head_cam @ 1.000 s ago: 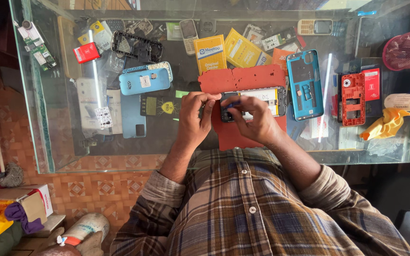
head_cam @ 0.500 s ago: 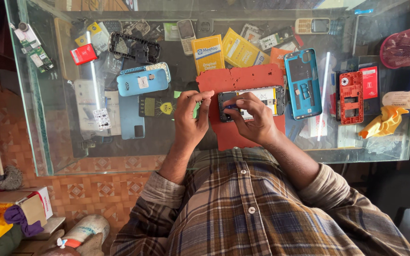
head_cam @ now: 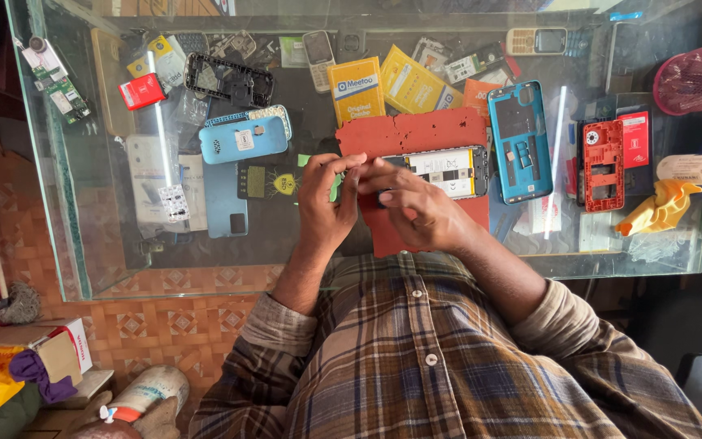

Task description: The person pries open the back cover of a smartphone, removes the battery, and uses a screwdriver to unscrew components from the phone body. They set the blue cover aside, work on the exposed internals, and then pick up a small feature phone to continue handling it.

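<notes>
Both hands have lifted together beside the opened phone (head_cam: 442, 171), blue back cover (head_cam: 518, 142) nearby.

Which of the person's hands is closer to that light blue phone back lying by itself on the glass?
Left. The left hand is just right of the light blue phone back, apart from it. The right hand lies farther right, on the opened phone.

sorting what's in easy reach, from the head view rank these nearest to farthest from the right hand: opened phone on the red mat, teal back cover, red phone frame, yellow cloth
From the right hand:
1. opened phone, just above it on the red mat
2. teal back cover, standing right of the mat
3. red phone frame, further right
4. yellow cloth, near the table's right edge
</notes>
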